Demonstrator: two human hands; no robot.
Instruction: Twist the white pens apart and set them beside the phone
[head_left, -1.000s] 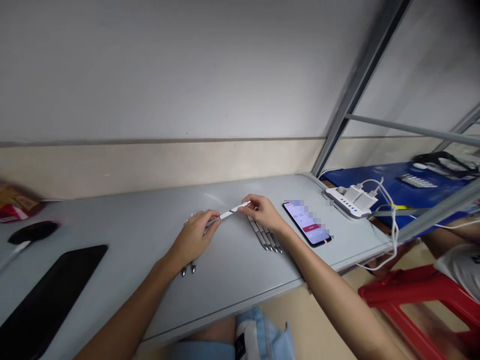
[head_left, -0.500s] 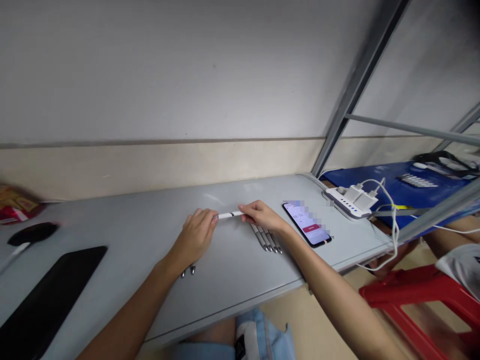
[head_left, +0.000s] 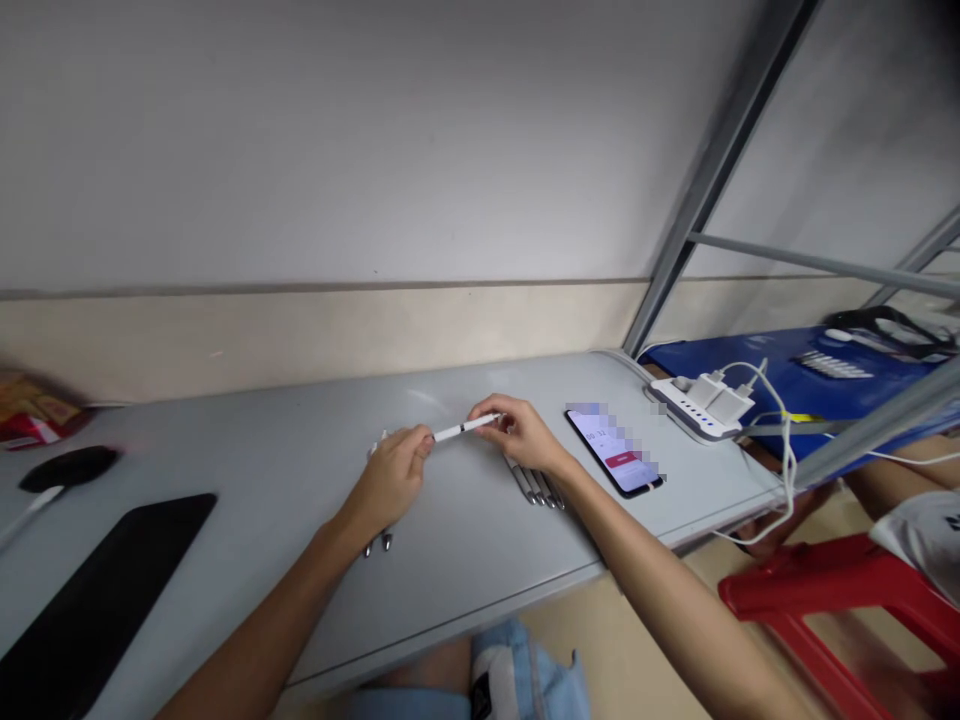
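Both my hands hold one thin white pen (head_left: 459, 429) just above the grey table (head_left: 247, 470). My left hand (head_left: 394, 476) pinches its left end. My right hand (head_left: 521, 435) pinches its right end, fingers curled. Two silver-tipped pens (head_left: 377, 541) lie under my left wrist. Several more pens (head_left: 536, 484) lie side by side under my right wrist.
A lit phone (head_left: 613, 449) lies right of my right hand. Beyond it sits a white power strip (head_left: 701, 407) with chargers and cables. A black flat pad (head_left: 82, 600) and a black mouse (head_left: 67, 467) are at the left. A red stool (head_left: 840, 610) stands lower right.
The pen dipped towards the table half a second ago and is lifted slightly again, tilted up to the right. Both hands kept hold of it.
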